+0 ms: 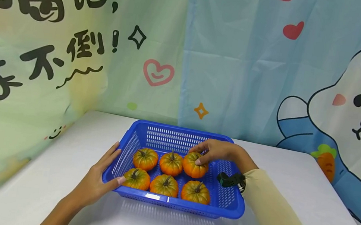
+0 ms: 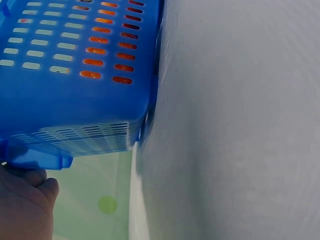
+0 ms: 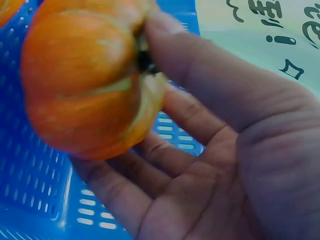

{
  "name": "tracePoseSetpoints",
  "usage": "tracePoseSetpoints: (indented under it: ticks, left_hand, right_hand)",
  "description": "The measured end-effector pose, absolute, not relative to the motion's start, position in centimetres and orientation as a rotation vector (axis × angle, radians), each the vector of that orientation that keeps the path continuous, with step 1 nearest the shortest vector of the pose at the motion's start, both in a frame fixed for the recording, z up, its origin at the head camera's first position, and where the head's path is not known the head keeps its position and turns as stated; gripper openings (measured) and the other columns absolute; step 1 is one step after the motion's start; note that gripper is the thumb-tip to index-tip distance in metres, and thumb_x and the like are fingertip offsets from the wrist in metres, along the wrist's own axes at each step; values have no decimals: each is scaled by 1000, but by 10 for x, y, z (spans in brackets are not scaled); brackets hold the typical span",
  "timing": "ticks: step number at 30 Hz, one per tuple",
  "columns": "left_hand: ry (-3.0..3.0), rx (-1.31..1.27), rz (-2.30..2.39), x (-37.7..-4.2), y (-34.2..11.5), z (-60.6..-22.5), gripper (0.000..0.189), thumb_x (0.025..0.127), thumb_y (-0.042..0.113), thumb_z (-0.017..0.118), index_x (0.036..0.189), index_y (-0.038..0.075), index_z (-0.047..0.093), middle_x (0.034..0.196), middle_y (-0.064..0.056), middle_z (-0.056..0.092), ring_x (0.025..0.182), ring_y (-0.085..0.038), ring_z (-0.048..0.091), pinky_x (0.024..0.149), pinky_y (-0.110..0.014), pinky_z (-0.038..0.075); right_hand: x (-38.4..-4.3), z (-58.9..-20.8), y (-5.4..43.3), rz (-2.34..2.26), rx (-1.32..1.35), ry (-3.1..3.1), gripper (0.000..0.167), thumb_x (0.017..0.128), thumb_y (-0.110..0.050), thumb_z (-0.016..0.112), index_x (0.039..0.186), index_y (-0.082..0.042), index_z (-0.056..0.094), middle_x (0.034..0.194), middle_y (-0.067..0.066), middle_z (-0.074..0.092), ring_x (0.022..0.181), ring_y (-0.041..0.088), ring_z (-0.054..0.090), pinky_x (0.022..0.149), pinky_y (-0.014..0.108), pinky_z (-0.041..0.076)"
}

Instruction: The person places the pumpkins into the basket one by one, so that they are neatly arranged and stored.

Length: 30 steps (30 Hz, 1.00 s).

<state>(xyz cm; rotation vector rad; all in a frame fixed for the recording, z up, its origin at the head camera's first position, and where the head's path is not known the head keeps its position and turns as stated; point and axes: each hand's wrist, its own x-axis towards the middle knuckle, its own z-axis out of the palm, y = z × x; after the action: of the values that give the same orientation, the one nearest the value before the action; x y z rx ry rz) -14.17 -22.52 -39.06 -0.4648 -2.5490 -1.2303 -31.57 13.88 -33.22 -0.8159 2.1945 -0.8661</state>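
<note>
A blue plastic basket (image 1: 189,206) with slotted walls holds several small orange-green pumpkins, standing in two rows. My right hand (image 1: 219,150) grips the pumpkin (image 1: 193,169) at the right end of the back row, thumb near its stem and fingers around the far side. In the right wrist view, that pumpkin (image 3: 85,85) is tilted, its dark stem beside the thumb (image 3: 200,65). My left hand (image 1: 95,181) holds the basket's near left corner, thumb over the rim, fingers along the left side. The left wrist view shows this hand (image 2: 27,200) at the rim, its fingertips partly hidden.
The basket stands on a white table (image 1: 282,160). Behind it hangs a printed curtain (image 1: 218,76) with writing, hearts and a cartoon bear. A dark band with a small device (image 1: 231,180) sits on my right wrist, over the basket's right side.
</note>
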Motion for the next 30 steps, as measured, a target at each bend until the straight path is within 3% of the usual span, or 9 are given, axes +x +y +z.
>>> tracePoseSetpoints:
  ticks: [8,17,23,30]
  left_hand:
    - [-2547,-464,-1216,-141,-224,-390,77,87,30,66,151,3,33,161,-5,16,141,-43,24,101,-56,34]
    - [-2548,-465,-1219,-141,-224,-389,77,87,29,66,151,3,33,161,-4,17,141,-43,24,101,-58,33]
    - [-2551,-465,-1223,-142,-224,-390,77,87,29,67,151,3,33,161,-6,16,141,-43,23,102,-57,33]
    - [-2542,-471,-1217,-141,-226,-390,77,86,28,67,150,2,33,161,-5,16,141,-42,23,103,-59,31]
  right_hand:
    - [-315,-337,141,-865,-756,2112,52,88,-16,71,137,-6,56,138,12,52,126,28,48,96,39,48]
    - [-318,-340,143,-857,-755,2071,56,90,-13,68,141,-1,50,144,14,47,137,34,36,106,44,37]
    - [-321,-341,145,-923,-754,2084,65,89,-13,68,145,3,40,149,19,39,135,37,39,106,48,37]
    - [-309,-328,150,-981,-866,2137,64,92,-21,67,146,1,41,148,19,41,134,37,41,103,46,41]
